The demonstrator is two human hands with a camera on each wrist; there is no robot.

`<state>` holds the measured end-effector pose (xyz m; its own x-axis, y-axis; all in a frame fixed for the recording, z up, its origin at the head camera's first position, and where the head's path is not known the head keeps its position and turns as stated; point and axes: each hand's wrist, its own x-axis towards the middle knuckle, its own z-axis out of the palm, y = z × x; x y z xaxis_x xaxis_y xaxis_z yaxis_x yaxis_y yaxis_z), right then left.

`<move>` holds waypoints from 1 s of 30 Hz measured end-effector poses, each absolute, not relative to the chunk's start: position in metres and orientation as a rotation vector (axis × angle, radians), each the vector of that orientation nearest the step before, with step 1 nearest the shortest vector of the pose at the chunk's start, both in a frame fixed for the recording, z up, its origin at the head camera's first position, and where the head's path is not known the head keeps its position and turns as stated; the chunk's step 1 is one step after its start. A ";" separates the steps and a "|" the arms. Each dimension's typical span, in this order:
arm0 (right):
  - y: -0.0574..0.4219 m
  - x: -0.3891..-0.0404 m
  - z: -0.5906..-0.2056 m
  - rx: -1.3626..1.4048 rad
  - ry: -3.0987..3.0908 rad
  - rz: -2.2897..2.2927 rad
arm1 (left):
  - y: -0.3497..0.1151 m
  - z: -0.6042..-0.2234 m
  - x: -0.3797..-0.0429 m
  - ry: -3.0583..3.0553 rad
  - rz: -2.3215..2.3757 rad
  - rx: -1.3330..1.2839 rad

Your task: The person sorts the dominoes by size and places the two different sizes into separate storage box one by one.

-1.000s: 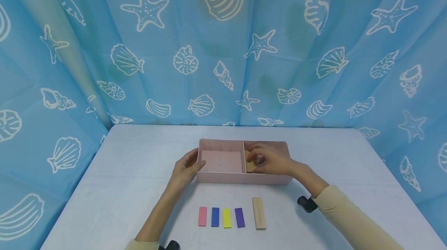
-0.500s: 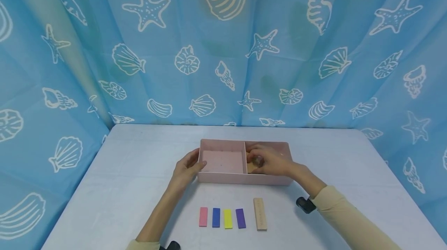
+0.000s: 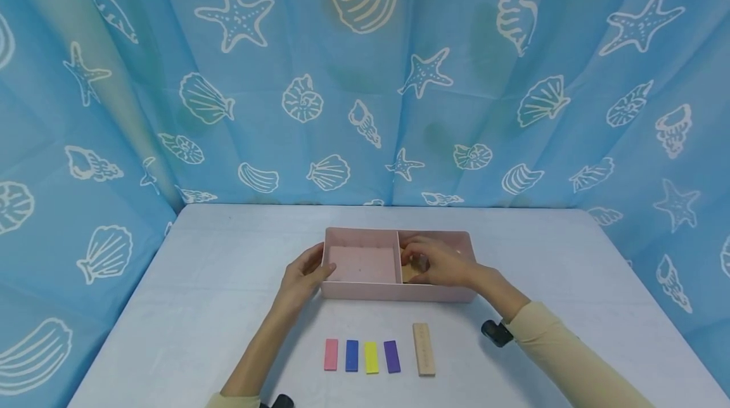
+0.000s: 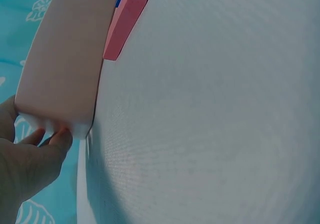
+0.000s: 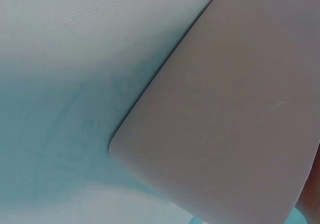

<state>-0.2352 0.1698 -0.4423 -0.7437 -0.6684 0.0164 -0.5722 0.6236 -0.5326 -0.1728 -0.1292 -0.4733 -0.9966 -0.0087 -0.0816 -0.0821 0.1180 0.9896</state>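
Observation:
A pink box (image 3: 362, 291) with two compartments stands on the white table. My left hand (image 3: 302, 275) holds its left end, the thumb at the rim. In the left wrist view that hand (image 4: 37, 159) has its fingertips against the box's end wall (image 4: 62, 58). My right hand (image 3: 441, 262) reaches into the right compartment, its fingers curled about a tan wooden piece (image 3: 409, 275) that they partly hide. I cannot tell what the dark patch between those fingers is. The right wrist view shows mostly the box's outer wall (image 5: 215, 114).
In front of the box lies a row of small flat blocks: pink (image 3: 331, 355), blue (image 3: 352, 356), yellow (image 3: 371, 357) and purple (image 3: 391, 357). A longer wooden block (image 3: 424, 350) lies at their right. A blue shell-print curtain (image 3: 365, 78) hangs behind the table.
The right fingers shift slightly over the wooden piece, and the right forearm moves a little to the left. The left hand and the box stay in place.

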 end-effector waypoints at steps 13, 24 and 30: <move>0.168 -0.234 -0.440 -1.014 2.668 -0.750 | -0.131 -0.475 -0.174 2.293 2.065 -0.083; 0.171 -0.232 -0.435 -1.006 2.627 -0.776 | -0.131 -0.474 -0.173 2.290 2.063 -0.074; 0.175 -0.229 -0.432 -0.987 2.620 -0.836 | -0.131 -0.473 -0.172 2.292 2.061 -0.064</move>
